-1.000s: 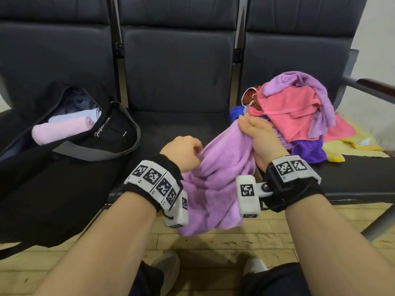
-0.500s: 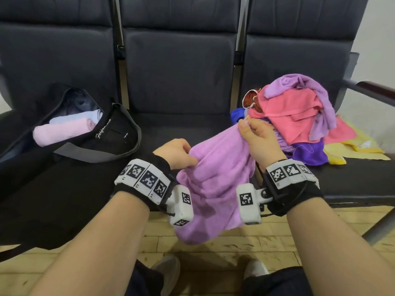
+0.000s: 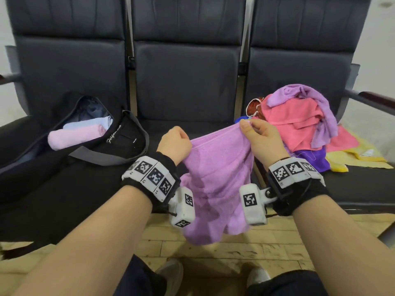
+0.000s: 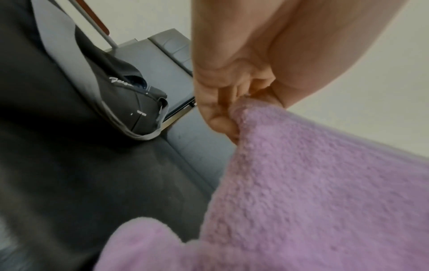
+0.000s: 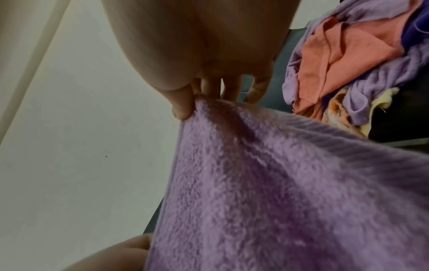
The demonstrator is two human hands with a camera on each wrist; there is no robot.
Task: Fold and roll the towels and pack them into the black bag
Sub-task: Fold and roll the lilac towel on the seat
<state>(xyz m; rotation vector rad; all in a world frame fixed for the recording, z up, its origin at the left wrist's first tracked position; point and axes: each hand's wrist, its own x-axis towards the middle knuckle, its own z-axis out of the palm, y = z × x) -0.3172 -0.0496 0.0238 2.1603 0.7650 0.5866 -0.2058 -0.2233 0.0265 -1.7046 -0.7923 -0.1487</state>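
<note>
A purple towel (image 3: 215,180) hangs in front of the middle seat, held up by its top edge. My left hand (image 3: 176,144) grips the towel's left corner in a fist (image 4: 232,113). My right hand (image 3: 254,135) pinches the right corner between thumb and fingers (image 5: 188,102). The towel (image 5: 278,192) droops in folds below both wrists. The black bag (image 3: 119,144) lies open on the left seat with a rolled pink towel (image 3: 74,136) and a rolled pale blue towel (image 3: 89,122) inside. A heap of loose towels (image 3: 299,122), pink, lilac, violet and yellow, sits on the right seat.
Three dark padded seats (image 3: 188,82) stand in a row with metal armrests (image 3: 374,101) at the ends. The bag's grey strap (image 3: 102,158) lies across the left seat. A wooden floor (image 3: 256,248) and my shoes (image 3: 171,274) are below.
Both hands have risen and drawn apart, stretching the purple towel's top edge level between them. The towel now hangs more spread out than bunched.
</note>
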